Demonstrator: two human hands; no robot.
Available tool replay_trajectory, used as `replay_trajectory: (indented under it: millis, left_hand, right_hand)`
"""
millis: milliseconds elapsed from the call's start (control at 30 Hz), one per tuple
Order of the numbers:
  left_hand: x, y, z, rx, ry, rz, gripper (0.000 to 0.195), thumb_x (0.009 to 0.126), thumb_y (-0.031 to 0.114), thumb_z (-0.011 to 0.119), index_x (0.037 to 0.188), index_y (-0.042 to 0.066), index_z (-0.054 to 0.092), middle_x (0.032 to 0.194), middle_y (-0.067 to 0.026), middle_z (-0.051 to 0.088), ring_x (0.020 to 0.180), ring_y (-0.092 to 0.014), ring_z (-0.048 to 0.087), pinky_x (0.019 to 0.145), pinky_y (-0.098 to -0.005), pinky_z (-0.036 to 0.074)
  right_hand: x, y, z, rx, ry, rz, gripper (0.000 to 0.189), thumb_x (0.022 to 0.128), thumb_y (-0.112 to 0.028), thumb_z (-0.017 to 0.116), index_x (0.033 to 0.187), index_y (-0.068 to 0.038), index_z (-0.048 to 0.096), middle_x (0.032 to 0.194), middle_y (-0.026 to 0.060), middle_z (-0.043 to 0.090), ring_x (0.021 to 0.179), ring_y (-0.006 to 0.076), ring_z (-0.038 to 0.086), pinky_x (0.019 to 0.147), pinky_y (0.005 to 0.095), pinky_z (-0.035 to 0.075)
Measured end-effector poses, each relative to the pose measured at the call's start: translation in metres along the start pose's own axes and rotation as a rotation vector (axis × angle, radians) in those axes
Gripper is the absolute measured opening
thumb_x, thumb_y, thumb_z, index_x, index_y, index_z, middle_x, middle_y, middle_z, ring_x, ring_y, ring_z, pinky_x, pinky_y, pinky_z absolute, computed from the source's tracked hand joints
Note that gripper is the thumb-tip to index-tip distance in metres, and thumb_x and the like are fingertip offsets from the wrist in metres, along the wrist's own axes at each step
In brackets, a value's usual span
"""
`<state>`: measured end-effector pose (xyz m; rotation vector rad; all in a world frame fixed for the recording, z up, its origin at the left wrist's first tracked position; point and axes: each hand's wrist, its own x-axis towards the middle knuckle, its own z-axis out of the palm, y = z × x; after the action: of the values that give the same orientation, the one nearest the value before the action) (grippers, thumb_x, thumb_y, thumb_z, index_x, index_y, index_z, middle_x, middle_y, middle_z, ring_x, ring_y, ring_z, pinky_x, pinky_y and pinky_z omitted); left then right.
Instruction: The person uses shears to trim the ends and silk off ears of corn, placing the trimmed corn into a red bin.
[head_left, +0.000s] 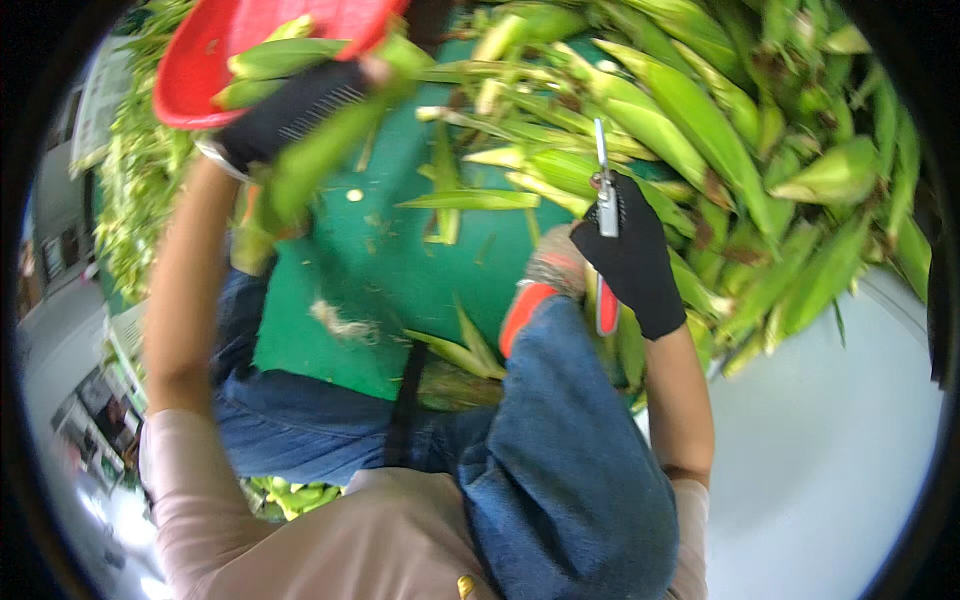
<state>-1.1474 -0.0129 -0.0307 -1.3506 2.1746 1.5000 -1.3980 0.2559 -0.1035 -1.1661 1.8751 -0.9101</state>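
Observation:
My left hand (300, 112), in a black fingerless glove, is over the edge of a red plastic basin (193, 112). It grips a green ear of corn in its husk (319, 161), blurred by motion. Two or more husked ears (281, 58) lie in the basin beside that hand. My right hand (634, 255), gloved in black too, holds hand pruners (607, 210) with a metal blade pointing away from me and a red handle (606, 307) below the palm. Under and around it are ears of corn in green husks (667, 127).
A large heap of unshucked corn (810, 187) fills the right side. Loose husk leaves (472, 199) and scraps of silk (345, 322) litter the green surface (375, 277). More husks (142, 217) pile up at the left. My denim-clad knee (570, 435) rises in front.

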Motion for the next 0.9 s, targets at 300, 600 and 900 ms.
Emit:
replay_trajectory:
  millis: [300,600,900]
  left_hand:
    - [0.144,0.009,-0.082,1.16,0.196,0.807,0.038,0.073,0.023,0.067,0.103,0.001,0.058,0.102,-0.0189,0.06,0.096,-0.034,0.058,0.086,-0.0396,0.046]
    - [0.188,0.194,0.246,0.945,0.044,1.016,0.067,0.069,0.016,0.065,0.131,0.013,0.041,0.126,-0.0149,0.05,0.108,-0.033,0.054,0.086,-0.0464,0.046]
    - [0.098,0.109,0.087,-0.302,0.164,0.644,0.044,0.082,0.016,0.064,0.121,0.003,0.047,0.117,-0.0123,0.056,0.101,-0.024,0.059,0.085,-0.0353,0.051]
  right_hand:
    - [-0.022,0.037,-0.034,0.32,0.224,0.249,0.044,0.069,-0.014,0.071,0.106,-0.004,0.051,0.073,0.0069,0.055,0.062,0.0181,0.055,0.058,0.0329,0.045]
    - [-0.067,0.041,0.004,0.831,0.327,0.422,0.046,0.074,-0.002,0.064,0.117,-0.003,0.047,0.086,0.0056,0.057,0.071,0.012,0.055,0.064,0.0267,0.046]
    - [-0.048,0.048,0.011,0.663,0.092,0.313,0.046,0.071,-0.008,0.068,0.112,-0.005,0.049,0.086,0.0026,0.056,0.077,0.0129,0.055,0.07,0.0287,0.046]
